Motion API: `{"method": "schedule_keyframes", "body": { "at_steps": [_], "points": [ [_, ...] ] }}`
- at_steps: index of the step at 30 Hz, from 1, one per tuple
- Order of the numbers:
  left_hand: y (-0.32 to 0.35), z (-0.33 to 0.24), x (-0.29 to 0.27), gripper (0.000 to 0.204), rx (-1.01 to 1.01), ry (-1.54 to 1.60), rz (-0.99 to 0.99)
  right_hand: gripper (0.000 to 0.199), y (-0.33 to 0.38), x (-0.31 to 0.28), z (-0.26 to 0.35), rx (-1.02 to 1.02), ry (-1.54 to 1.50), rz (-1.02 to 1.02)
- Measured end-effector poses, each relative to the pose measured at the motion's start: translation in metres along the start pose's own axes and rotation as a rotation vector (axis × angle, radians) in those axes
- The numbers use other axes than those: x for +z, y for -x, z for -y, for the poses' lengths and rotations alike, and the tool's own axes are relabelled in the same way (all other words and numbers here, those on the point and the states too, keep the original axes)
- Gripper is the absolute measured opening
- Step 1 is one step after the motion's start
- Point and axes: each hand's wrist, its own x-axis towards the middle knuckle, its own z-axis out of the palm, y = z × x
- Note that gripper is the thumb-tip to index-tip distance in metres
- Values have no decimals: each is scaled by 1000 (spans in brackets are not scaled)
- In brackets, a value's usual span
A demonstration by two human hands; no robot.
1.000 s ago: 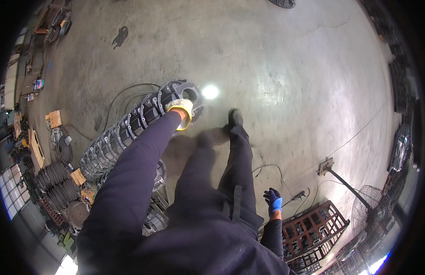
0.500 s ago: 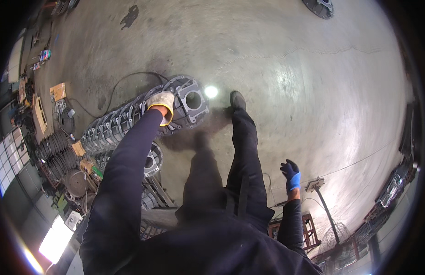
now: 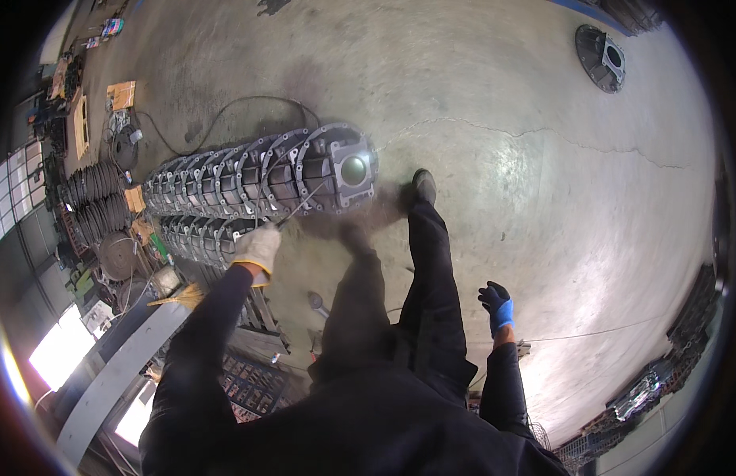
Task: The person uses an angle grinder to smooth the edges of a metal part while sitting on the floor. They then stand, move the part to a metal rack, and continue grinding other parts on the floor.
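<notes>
Housing rows (image 3: 245,178) are sitting lined up, lone housing (image 3: 593,60) apart. Right hand (image 3: 497,306) is hanging empty, fingers apart; left hand (image 3: 257,250), can't tell.

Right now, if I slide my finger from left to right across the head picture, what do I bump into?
Stack of dark coils → white-gloved left hand → dark shoe → blue-and-black-gloved right hand → round dark metal part alone on the floor.
</notes>
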Motion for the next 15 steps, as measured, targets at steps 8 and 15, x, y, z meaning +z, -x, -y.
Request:
{"method": "schedule_keyframes", "body": {
  "at_steps": [8,15],
  "points": [
    [-33,-60,-2,28,143,316,-240,38,5,-9,53,-157,106,57],
    [4,-44,41,34,91,259,-159,39,7,0,47,-187,102,35]
  ]
}}
